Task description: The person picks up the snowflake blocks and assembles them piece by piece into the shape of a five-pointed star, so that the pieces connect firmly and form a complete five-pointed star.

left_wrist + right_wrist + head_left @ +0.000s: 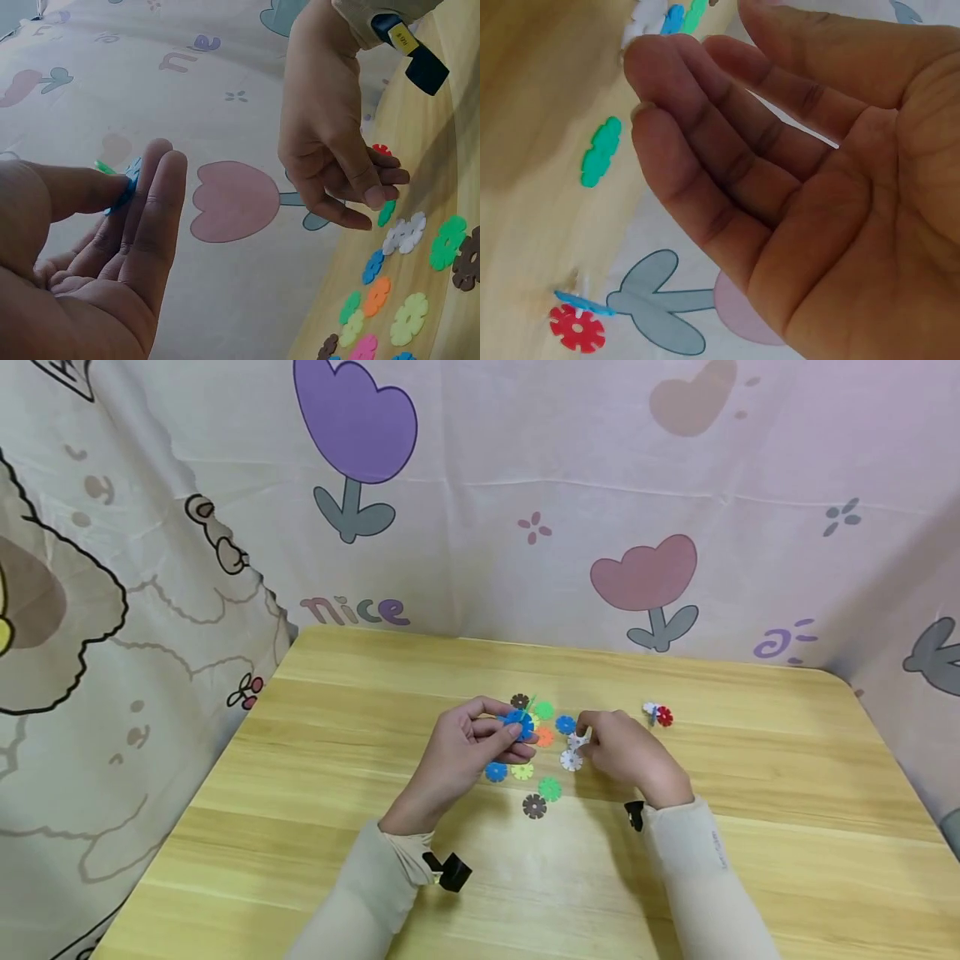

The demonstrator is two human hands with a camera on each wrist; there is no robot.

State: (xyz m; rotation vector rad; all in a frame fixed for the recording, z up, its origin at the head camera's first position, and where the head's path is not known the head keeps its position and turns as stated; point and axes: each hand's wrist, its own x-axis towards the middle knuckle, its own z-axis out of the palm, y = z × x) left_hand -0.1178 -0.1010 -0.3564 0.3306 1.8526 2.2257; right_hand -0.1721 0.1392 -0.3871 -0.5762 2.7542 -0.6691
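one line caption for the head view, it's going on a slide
Left hand pinches a blue notched disc; right hand is near white discs on a wood-grain table.

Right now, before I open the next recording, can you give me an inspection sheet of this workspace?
Surface: table with light wood grain.
Job's things: loose notched discs in several colours, gathered mid-table; a red, white and blue cluster apart, beyond the right grip.
Clutter: nothing seen.
Left grip: pinches a blue disc; a green piece shows beside it, whether joined unclear.
Right grip: fingers loosely bent near the white discs; nothing seen held.
Cables: nothing seen.
Surroundings: cloth printed with flowers and the word "nice".
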